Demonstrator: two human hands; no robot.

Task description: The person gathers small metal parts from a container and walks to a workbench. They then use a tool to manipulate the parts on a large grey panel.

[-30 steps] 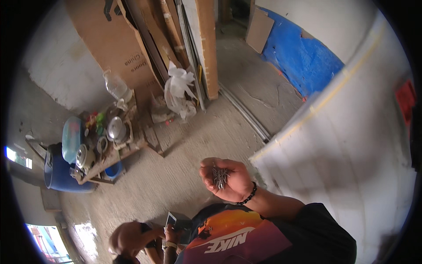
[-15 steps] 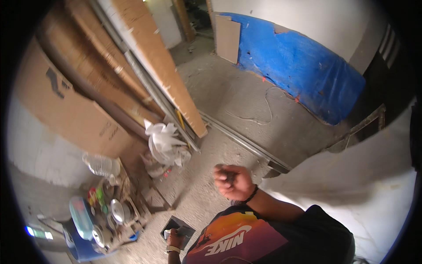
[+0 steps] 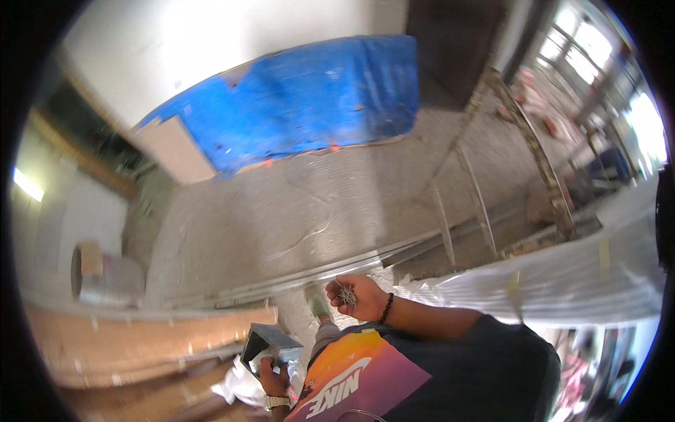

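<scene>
Just below the metal rails (image 3: 295, 278) on the floor, I am seeing the right hand (image 3: 369, 293) sitting palm up, its fingers curling into a cup around a loose bunch of nails (image 3: 346, 297). Lower down, the left hand (image 3: 274, 380) is gripping a grey box (image 3: 280, 336), its fingers closing at the near edge; I am not making out what pale stuff is lying inside. The step in hand, I am judging, is holding nails and box apart, one in each hand. Any next move is calling for a level palm, since the nails are lying loose.
</scene>
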